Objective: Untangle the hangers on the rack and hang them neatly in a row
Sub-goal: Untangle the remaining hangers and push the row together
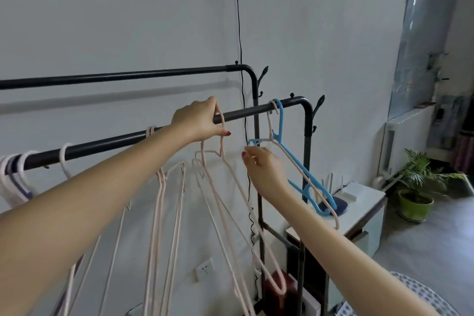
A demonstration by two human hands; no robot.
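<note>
Left hand (198, 120) pinching pale pink hanger (221, 133) hook; right hand (264, 167) fingers around blue hanger (282, 136).

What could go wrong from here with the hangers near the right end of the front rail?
1. The left hand grips a pink hanger's hook on the front rail while two pink hangers below cross each other; lifting may drag both along.
2. The right hand pinches the blue hanger, which shares its spot with a pink one; pulling could unhook either.
3. A black cable runs behind the hangers and could snag.
</note>
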